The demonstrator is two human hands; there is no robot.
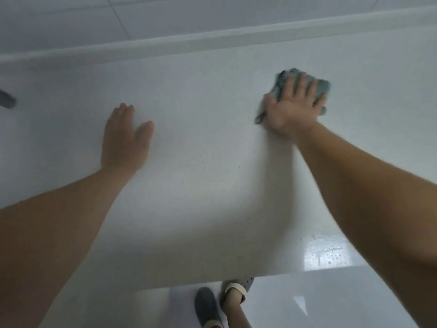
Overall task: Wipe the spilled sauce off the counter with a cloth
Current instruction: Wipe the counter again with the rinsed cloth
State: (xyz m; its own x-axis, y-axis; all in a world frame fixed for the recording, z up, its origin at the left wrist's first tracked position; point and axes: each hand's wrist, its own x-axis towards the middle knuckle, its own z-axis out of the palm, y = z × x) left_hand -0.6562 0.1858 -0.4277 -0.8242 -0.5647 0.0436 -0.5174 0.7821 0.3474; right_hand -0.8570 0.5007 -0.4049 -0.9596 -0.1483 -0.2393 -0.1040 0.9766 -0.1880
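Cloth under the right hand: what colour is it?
Teal-green cloth, seen in the head view.

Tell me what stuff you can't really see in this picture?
- Counter under the cloth, head view: the cloth and the right hand cover it, so any sauce there is hidden.
- Cloth: motion blur smears its edges and pattern.
- Dark object at the left edge: cut off by the frame, so it cannot be identified.
- Tiny specks on the counter: too small to tell whether they are sauce.
- Under the left hand: its palm covers that patch.
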